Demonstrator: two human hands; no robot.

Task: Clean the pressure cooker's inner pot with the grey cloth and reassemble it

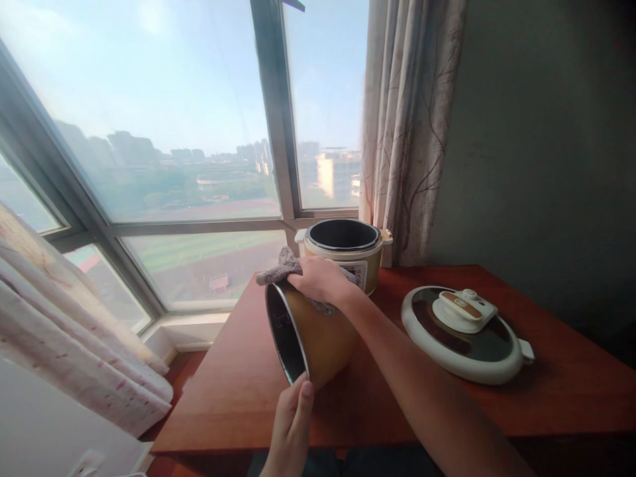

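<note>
While the white label on the cooker base (348, 255) is too small to read, the inner pot (311, 334) lies tipped on its side above the worktop (238, 384), its mouth facing left and its axis running left to right. Of the hands, the left hand (293, 424) pinches the pot's lower rim, and the right hand (320, 278) presses a grey cloth (283, 265) against its top; the lid (464, 334) rests to the right.

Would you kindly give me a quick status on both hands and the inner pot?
Left hand grips rim of inner pot, tilted on its side. Right hand presses cloth on its wall. Cooker base close behind; lid apart.
</note>
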